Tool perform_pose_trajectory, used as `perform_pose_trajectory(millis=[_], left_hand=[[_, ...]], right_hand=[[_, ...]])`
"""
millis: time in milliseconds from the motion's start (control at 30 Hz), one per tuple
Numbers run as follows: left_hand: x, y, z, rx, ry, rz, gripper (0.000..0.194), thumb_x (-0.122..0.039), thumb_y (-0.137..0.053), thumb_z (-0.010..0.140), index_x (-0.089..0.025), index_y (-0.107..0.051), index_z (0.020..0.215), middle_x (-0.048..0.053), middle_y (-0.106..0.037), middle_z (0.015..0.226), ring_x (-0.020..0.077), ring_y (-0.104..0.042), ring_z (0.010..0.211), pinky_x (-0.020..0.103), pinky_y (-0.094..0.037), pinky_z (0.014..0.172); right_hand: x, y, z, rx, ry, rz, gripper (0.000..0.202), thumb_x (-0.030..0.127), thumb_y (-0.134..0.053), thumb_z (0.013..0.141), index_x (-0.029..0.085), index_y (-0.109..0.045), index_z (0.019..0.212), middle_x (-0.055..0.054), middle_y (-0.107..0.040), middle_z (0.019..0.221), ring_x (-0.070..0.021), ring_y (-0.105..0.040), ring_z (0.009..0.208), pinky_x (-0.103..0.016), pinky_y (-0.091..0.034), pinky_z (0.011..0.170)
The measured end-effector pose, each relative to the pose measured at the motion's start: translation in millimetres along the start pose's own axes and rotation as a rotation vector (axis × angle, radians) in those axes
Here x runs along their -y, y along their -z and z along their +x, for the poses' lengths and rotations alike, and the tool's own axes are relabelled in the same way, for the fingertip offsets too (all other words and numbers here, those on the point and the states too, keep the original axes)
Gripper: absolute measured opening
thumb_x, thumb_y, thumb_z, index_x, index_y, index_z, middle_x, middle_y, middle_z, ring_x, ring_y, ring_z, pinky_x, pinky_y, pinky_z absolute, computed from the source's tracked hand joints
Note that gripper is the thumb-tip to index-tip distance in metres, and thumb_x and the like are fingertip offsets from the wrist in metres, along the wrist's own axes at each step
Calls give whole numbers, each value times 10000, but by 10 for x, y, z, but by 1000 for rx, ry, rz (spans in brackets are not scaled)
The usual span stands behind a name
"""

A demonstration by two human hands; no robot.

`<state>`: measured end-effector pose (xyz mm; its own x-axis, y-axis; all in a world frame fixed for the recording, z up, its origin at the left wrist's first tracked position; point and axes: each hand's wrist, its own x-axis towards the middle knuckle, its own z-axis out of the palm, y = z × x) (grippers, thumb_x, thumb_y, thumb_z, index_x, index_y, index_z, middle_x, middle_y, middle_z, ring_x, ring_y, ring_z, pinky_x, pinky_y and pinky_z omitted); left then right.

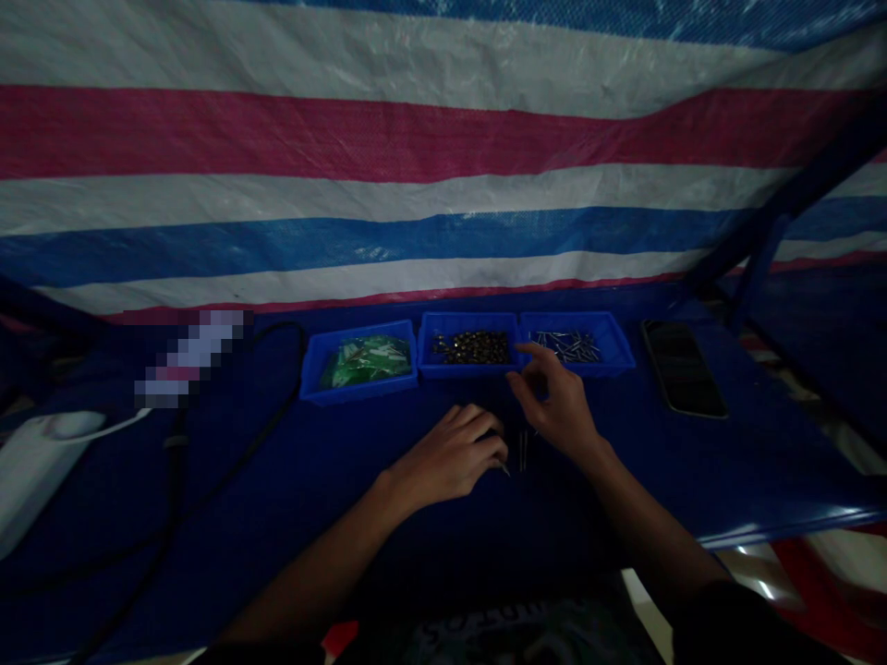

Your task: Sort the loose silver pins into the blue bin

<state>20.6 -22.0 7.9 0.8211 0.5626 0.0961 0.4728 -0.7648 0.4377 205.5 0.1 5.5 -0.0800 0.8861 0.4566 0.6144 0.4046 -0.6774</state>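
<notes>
My left hand [461, 453] rests low over the blue table with its fingers curled. The tip of a thin metal nail-like piece [505, 468] pokes out from under them. My right hand [560, 406] is just in front of the bins, thumb and forefinger apart with nothing visible between them; its other fingers are partly hidden. Between both hands, a few thin metal pins [523, 451] lie on the table. Beyond are the middle blue bin [467, 371] with small dark brassy pieces [478, 347] and the right blue bin [613, 356] with loose nail-like pieces [572, 346].
A left blue bin [360, 392] holds green-and-clear plastic packets [367, 358]. A phone [683, 368] lies at the right. Black cables [239, 466] and a white device [45, 471] are at the left. A striped tarp [416, 139] hangs behind the blue table [333, 462].
</notes>
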Motion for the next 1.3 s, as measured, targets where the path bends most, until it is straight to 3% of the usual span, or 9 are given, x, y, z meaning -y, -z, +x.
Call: perform_pose_trajectory(millis=[233,367,633,767,967,1200,1300], left_hand=[[226,18,1,-238,172,-179,83,-217,-450,886,-175,-520,873,39,-562,875,179,-460,886,329,-404,803],[304,0,-1,-317,225,-249,92,-207,-453,878,-175,-530,839,30,-571,832,171,-481,844,316,-410,766],[336,-87,48,-432,344,-502,143,-252,-487,852,-171,-539,958,16,-594,809,149,-554,763,289,-435,704],[343,-123,77,-481,319,-584,229,-230,-488,843,-158,-491,1061,0,-573,741,130,-554,690,272,-428,673],[341,-201,123,-503,253,-513,227,-207,-471,853,-150,-496,1071,-6,-537,708,116,-521,654,258,-404,639],[332,-283,224,-535,240,-390,203,-190,-461,868,-137,-513,1056,-11,-508,683,124,-526,683,283,-411,691],[283,-289,167,-516,258,-210,204,-186,-455,868,-126,-525,1050,4,-535,714,138,-525,714,312,-407,731]], right_hand=[[82,-3,-42,372,107,-18,217,294,-513,830,191,-550,1017,-20,-600,764,-137,-566,678,-265,-434,655],[108,-52,-79,456,144,-55,151,287,-512,836,189,-551,943,-33,-606,786,-145,-560,697,-266,-427,655],[38,-69,-65,410,211,-63,67,232,-494,842,192,-540,871,-31,-621,834,-139,-567,734,-245,-405,666],[56,-49,-64,359,212,-149,154,274,-454,863,182,-553,789,-41,-622,792,-143,-558,710,-249,-368,640],[36,-23,-80,297,167,-224,271,307,-417,870,171,-491,647,-1,-506,580,-103,-424,518,-254,-264,531],[-118,12,-53,256,295,-98,174,279,-434,867,148,-531,806,6,-488,663,-97,-433,629,-240,-318,594],[-245,82,21,123,273,-101,189,291,-412,876,148,-535,878,-2,-475,694,-105,-457,661,-260,-352,630]])
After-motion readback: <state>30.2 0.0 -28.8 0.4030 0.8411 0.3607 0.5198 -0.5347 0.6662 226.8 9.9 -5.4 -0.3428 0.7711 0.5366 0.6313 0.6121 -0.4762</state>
